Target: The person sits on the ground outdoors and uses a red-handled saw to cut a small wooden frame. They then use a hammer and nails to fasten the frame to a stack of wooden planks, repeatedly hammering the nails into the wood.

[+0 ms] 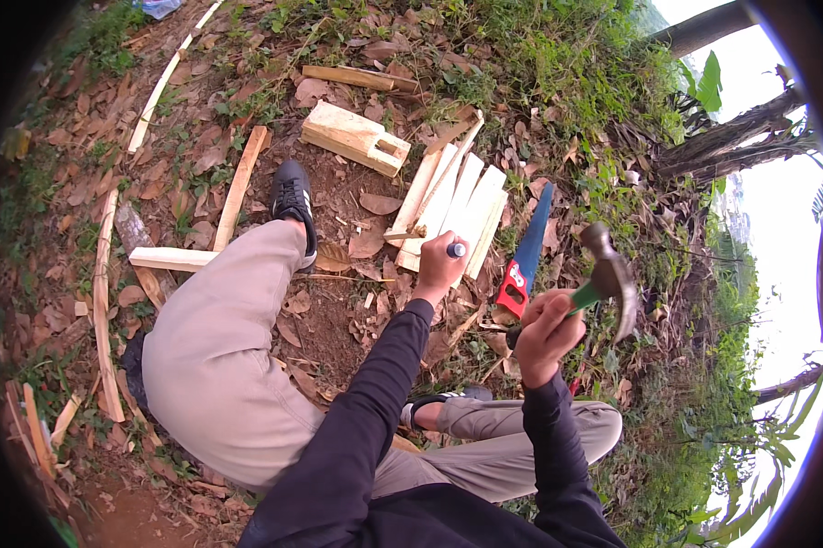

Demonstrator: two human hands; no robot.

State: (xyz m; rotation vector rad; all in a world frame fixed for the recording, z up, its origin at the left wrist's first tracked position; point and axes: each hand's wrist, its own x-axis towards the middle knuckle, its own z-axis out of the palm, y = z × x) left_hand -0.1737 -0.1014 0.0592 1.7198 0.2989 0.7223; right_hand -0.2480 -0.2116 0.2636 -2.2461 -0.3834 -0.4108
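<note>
My left hand [439, 271] is closed around an upright chisel [456, 248]. Only the dark, round end of its handle shows above the fist; the blade is hidden. Beneath that hand lie several pale wooden slats [457, 196], side by side, with a thin strip [452, 169] across them. In my right hand [548, 336], raised to the right of the slats, is a claw hammer [612, 274] with a green handle and dark metal head. The hammer head is apart from the chisel. A handsaw [530, 245] with blue blade and red handle rests between slats and hammer.
A thick wooden block [343, 132] with a slot cut in one end lies beyond my shoe [293, 196]. Loose sticks [242, 187] and a long curved strip [104, 301] lie to the left. Dry leaves cover the sloping ground; green plants [594, 64] grow at right.
</note>
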